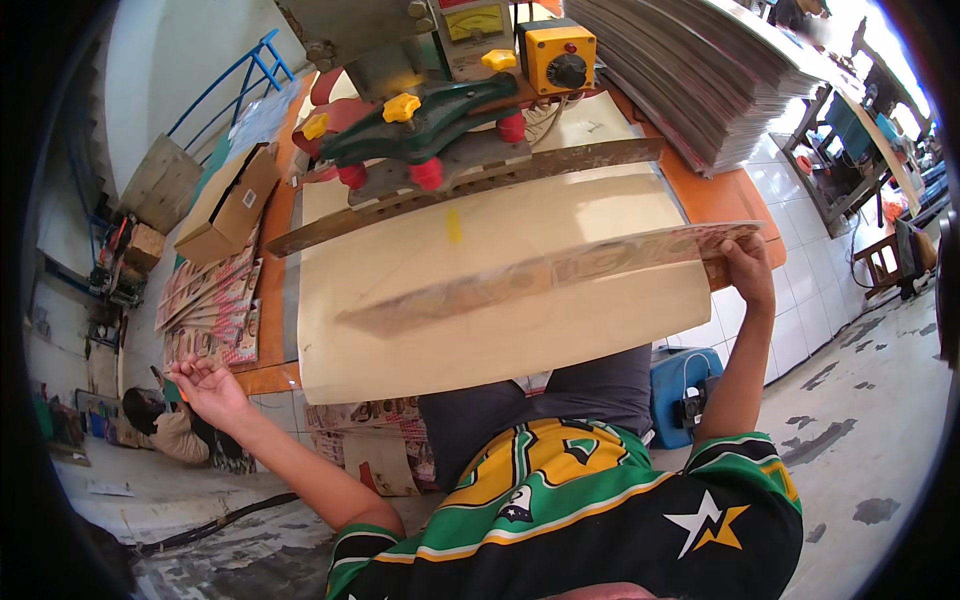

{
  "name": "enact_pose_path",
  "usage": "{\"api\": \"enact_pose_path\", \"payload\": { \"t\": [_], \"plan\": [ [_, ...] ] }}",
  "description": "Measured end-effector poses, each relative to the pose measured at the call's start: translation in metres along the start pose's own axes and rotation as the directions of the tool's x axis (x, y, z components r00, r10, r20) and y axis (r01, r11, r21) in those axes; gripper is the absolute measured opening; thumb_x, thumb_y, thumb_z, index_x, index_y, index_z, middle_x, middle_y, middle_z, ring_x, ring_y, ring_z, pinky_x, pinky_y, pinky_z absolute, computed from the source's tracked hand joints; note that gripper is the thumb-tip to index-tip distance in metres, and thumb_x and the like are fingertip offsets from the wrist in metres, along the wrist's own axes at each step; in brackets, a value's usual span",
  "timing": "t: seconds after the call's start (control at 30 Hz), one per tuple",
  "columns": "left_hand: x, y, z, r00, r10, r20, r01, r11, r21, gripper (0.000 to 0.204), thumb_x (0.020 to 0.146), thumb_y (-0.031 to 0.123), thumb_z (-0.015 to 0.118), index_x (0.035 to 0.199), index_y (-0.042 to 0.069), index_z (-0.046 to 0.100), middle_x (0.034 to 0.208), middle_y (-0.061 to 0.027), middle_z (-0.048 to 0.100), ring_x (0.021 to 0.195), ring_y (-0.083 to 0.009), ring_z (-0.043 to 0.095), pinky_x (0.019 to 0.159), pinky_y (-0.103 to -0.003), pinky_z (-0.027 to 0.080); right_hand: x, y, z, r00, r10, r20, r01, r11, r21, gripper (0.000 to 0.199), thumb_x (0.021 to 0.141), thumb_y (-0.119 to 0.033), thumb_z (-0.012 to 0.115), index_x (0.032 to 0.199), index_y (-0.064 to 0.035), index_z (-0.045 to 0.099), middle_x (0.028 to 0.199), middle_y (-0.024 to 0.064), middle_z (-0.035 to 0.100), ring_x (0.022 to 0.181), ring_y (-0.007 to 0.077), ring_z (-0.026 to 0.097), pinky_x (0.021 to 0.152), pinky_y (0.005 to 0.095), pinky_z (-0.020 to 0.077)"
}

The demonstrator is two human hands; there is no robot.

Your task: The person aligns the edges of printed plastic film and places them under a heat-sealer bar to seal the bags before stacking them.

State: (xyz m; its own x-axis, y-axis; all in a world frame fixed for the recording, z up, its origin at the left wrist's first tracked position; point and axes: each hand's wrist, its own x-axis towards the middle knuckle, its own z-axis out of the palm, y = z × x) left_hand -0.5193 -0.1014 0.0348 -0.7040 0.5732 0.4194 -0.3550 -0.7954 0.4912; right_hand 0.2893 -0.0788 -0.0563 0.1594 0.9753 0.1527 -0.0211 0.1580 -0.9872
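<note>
My right hand (748, 265) grips the right end of a long printed strip (600, 262), with fingers and thumb closed on it. The strip slants across a cream-coloured sheet (510, 355), and its left end is smeared by motion. At the far left, my left hand (210, 393) is turned up with loosely bent fingers apart and nothing visible in them. It is just in front of a pile of similar printed pieces (215, 300) at the table's left edge; whether it touches them I cannot tell. Beyond the strip lies a long metal bar (480, 190).
A machine with a green bracket (420, 130), yellow knobs and a yellow switch box (558, 60) stands over the orange table (725, 195). A cardboard box (228, 205) sits at left, a tall board stack (690, 80) at back right. A person (175, 430) is low at left.
</note>
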Motion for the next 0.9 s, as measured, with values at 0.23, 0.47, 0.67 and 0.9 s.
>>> {"api": "enact_pose_path", "payload": {
  "t": [0.23,0.47,0.67,0.9],
  "plan": [
    [-0.070,-0.043,0.051,0.971,-0.151,0.186,-0.093,0.482,0.871,0.027,0.102,0.022,0.064,0.116,0.000,0.066,0.108,-0.0063,0.067,0.101,-0.0174,0.064,0.088,-0.030,0.052,-0.003,0.000,0.006,0.993,0.082,0.089,-0.080,0.997,-0.021,0.024,0.093,-0.012,0.072,0.114,0.0010,0.069,0.106,0.0065,0.075,0.091,0.0120,0.069,0.082,0.0302,0.0561],
    [-0.140,-0.087,0.147,0.627,-0.294,0.721,-0.720,0.132,0.681,0.042,0.085,0.012,0.077,0.126,0.007,0.066,0.119,-0.0117,0.067,0.116,-0.0307,0.061,0.100,-0.043,0.047,0.012,-0.013,0.055,0.959,0.077,0.274,-0.053,0.994,-0.094,0.025,0.094,-0.013,0.074,0.113,0.0028,0.071,0.099,0.0022,0.075,0.086,0.0071,0.065,0.076,0.0258,0.0533],
    [-0.149,-0.098,0.182,0.441,-0.476,0.761,-0.816,0.141,0.561,0.040,0.077,0.017,0.082,0.114,0.008,0.070,0.105,-0.0077,0.067,0.102,-0.0281,0.062,0.092,-0.041,0.046,0.014,-0.007,0.081,0.955,0.104,0.277,-0.068,0.988,-0.139,0.022,0.090,-0.013,0.078,0.106,0.0023,0.074,0.094,0.0008,0.074,0.084,0.0050,0.063,0.074,0.0241,0.0516],
    [-0.162,-0.115,0.205,0.357,-0.491,0.794,-0.783,0.307,0.542,0.017,0.079,0.012,0.078,0.093,0.005,0.072,0.085,-0.0071,0.065,0.085,-0.0280,0.062,0.077,-0.040,0.047,0.007,0.009,0.095,0.949,0.162,0.270,-0.177,0.984,0.033,0.026,0.087,-0.014,0.082,0.108,-0.0011,0.075,0.097,0.0009,0.075,0.084,0.0061,0.065,0.072,0.0253,0.0531]
  ]
}}
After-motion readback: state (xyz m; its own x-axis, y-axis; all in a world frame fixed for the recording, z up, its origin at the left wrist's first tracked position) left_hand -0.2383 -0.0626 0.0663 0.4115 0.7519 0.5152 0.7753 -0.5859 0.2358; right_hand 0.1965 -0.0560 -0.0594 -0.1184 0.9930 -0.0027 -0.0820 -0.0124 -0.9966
